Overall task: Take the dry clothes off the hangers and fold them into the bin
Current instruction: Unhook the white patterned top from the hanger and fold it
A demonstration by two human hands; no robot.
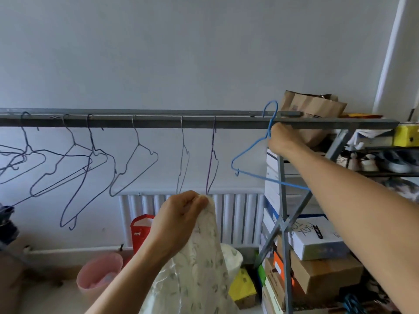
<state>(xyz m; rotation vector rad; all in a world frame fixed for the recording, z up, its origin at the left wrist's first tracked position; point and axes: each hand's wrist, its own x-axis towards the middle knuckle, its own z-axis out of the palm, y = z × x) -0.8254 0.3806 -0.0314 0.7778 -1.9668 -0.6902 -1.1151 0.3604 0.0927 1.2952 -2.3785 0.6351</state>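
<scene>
Right hand grips hanger neck; left hand pinches garment. Hook appears unseated from rail; early release could drop the hanger.

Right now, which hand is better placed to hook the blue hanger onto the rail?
Right. The right hand grips the blue hanger by its neck, hook up at the rail; the left hand is lower, busy pinching the white garment.
</scene>
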